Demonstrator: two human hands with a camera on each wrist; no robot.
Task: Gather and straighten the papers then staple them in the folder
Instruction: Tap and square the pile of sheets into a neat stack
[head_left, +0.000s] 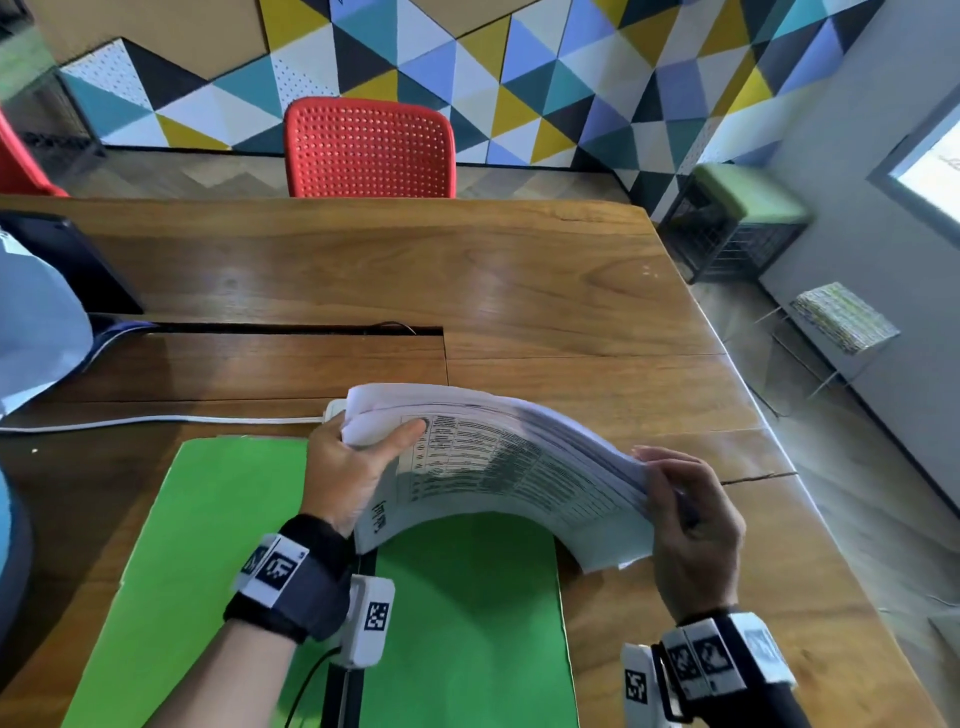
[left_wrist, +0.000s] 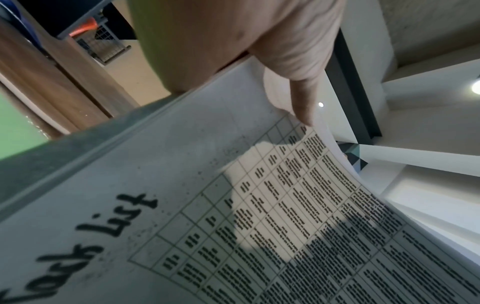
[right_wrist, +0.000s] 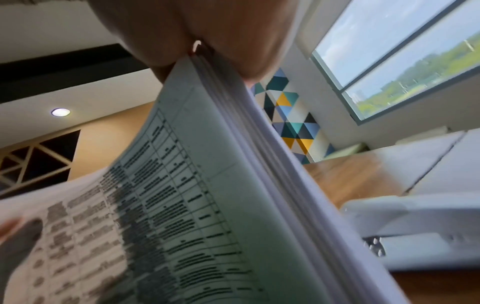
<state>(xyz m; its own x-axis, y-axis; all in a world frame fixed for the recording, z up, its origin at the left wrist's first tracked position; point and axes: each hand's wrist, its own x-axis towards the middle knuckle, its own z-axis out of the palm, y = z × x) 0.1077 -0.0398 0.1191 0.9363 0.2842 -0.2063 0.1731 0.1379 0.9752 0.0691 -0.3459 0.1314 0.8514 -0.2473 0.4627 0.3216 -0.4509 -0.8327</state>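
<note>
A stack of printed papers (head_left: 498, 467) with a table on the top sheet arches upward above the open green folder (head_left: 218, 519). My left hand (head_left: 358, 462) grips the stack's left end, thumb on top. My right hand (head_left: 685, 514) pinches the right end, where the sheet edges fan out. In the left wrist view the top sheet (left_wrist: 233, 226) bears a handwritten heading, and my thumb (left_wrist: 298, 98) lies on it. The right wrist view shows the fanned edges of the papers (right_wrist: 246, 164) held between my fingers. A white stapler (right_wrist: 415, 236) lies on the table beyond the stack.
The wooden table (head_left: 467, 291) has a cable slot across its middle and a white cable (head_left: 156, 422) behind the folder. A red chair (head_left: 370, 148) stands at the far side. A dark case (head_left: 67, 265) and light cloth sit at the left. The table's right edge lies close to my right hand.
</note>
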